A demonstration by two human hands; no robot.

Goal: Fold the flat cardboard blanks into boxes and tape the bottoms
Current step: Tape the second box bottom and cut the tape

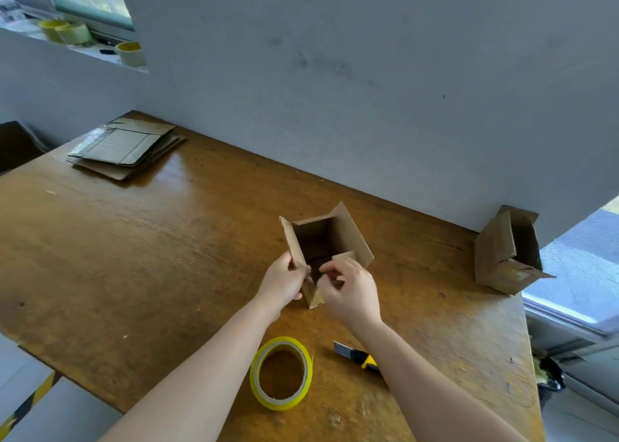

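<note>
You have the open box (326, 247) standing mid-worktop (134, 257), with your left hand (284, 282) pinching its left flap and your right hand (350, 290) curled around the near flap. Just nearer you than the box lie the yellow tape roll (281, 373) and, right of it, a utility knife (356, 356). The flat blanks (125, 148) are stacked far left of the box, and a folded box (509, 252) sits far right of it.

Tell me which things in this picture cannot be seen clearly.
- Head view: the small cardboard box's near flaps are partly covered by the left hand and right hand.
- Head view: the utility knife's handle disappears under the right forearm.
- Head view: the print on the flat cardboard blanks is too small to read.
</note>
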